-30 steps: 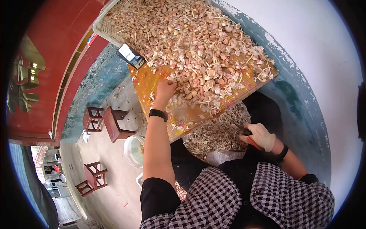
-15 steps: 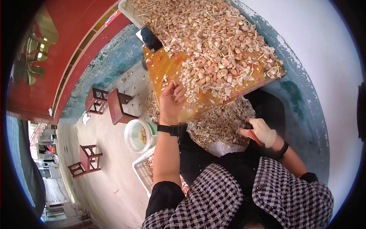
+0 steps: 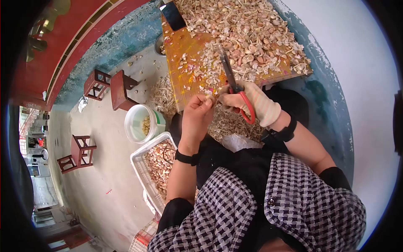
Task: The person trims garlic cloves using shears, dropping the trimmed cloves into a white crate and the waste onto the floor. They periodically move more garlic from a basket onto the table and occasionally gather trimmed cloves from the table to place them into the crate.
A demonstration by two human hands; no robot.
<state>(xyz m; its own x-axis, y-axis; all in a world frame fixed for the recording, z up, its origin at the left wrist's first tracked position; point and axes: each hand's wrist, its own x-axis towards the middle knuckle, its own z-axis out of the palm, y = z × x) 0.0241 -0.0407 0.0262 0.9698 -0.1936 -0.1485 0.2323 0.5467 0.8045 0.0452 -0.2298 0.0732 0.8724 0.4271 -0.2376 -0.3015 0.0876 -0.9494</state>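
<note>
Garlic cloves [image 3: 252,50] lie heaped with dry skins across the far and right parts of the orange-yellow tabletop [image 3: 183,46]. We see the left hand [image 3: 195,119], bare, at the table's near edge, thumb and fingers in a narrow pinch; whatever is between them is too small for us to identify. Right hand [image 3: 261,104], gloved, is closed round red-handled scissors [image 3: 247,110], blades angled up over the tabletop. Hands are close together, fingertips near each other; we can't tell if they touch. We note a black phone [image 3: 173,17] at the tabletop's left side and a metal bowl [image 3: 160,45] beside it, lower down. On the floor at left: white bucket [image 3: 131,126] with pale cloves inside, white basket [image 3: 139,164] of unpeeled cloves next to it, red-brown stools [image 3: 119,90] farther left. Dry stalks and skins [image 3: 237,126] are piled below the table.
</note>
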